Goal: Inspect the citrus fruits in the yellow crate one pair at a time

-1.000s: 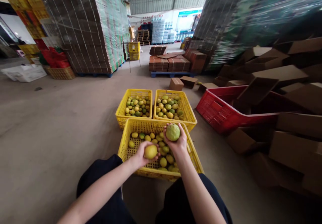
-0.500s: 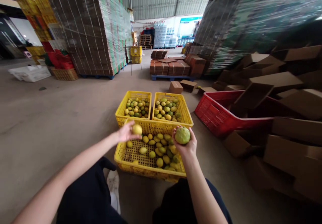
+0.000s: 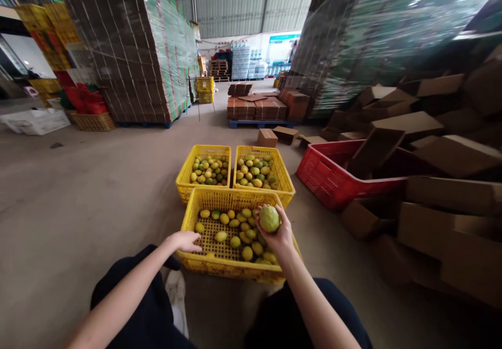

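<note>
A large green fruit (image 3: 270, 219) rests in my right hand (image 3: 279, 234), whose fingers wrap round it above the right part of the near yellow crate (image 3: 231, 271). My left hand (image 3: 188, 241) is over that crate's left edge, fingers apart and holding nothing. Inside the near crate lie several yellow and green fruits, bunched toward the right; one green-yellow fruit (image 3: 220, 236) sits apart near the middle. Behind it stand two more yellow crates, the left one (image 3: 184, 182) and the right one (image 3: 288, 188), both holding several fruits.
To the right are a red crate (image 3: 327, 182) and a heap of open cardboard boxes (image 3: 451, 197). Wrapped stacks rise at the left (image 3: 117, 51) and right (image 3: 353, 46). Flattened cardboard bundles (image 3: 257, 109) lie on a blue pallet farther back.
My left hand has let go of the yellow fruit and moved down toward the near crate's left edge. My right hand, still holding the green fruit, appears slightly farther left as the view has shifted.
</note>
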A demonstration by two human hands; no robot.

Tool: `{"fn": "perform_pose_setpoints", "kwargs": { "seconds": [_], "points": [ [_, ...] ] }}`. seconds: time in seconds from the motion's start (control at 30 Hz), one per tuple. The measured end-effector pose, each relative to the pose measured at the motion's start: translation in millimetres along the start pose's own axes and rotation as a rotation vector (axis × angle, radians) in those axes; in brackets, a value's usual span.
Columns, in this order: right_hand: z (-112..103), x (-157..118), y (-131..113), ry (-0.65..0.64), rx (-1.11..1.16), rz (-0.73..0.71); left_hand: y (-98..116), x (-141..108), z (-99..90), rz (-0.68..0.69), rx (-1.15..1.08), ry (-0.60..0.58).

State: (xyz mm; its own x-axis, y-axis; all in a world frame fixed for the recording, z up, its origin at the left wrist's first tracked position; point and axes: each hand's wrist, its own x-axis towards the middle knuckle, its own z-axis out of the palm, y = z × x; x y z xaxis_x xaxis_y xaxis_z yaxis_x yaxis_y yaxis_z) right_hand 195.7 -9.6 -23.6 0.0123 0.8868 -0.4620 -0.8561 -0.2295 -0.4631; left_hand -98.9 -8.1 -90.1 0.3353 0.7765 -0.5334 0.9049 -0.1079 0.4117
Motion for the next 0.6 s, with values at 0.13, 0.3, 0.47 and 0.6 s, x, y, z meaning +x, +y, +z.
{"fn": "perform_pose_setpoints", "kwargs": {
  "seconds": [0.13,0.3,0.47,0.6],
  "points": [
    [-18.3,-13.0,42.8,0.068,-0.152,0.101,-15.6,-1.7,1.2,-0.073,0.177,-0.06],
    [-70.8,-46.6,118.8,0.252,-0.447,0.444,-32.2,-7.6,-13.0,-0.074,0.268,-0.007],
    [-69.1,-57.4,130.8,0.338,-0.635,0.554,-36.8,-13.4,-20.2,-0.045,0.258,0.039],
    [4.3,-2.8,57.0,0.275,-0.565,0.188,-38.1,-8.5,-15.2,-0.025,0.215,0.033]
  ]
}}
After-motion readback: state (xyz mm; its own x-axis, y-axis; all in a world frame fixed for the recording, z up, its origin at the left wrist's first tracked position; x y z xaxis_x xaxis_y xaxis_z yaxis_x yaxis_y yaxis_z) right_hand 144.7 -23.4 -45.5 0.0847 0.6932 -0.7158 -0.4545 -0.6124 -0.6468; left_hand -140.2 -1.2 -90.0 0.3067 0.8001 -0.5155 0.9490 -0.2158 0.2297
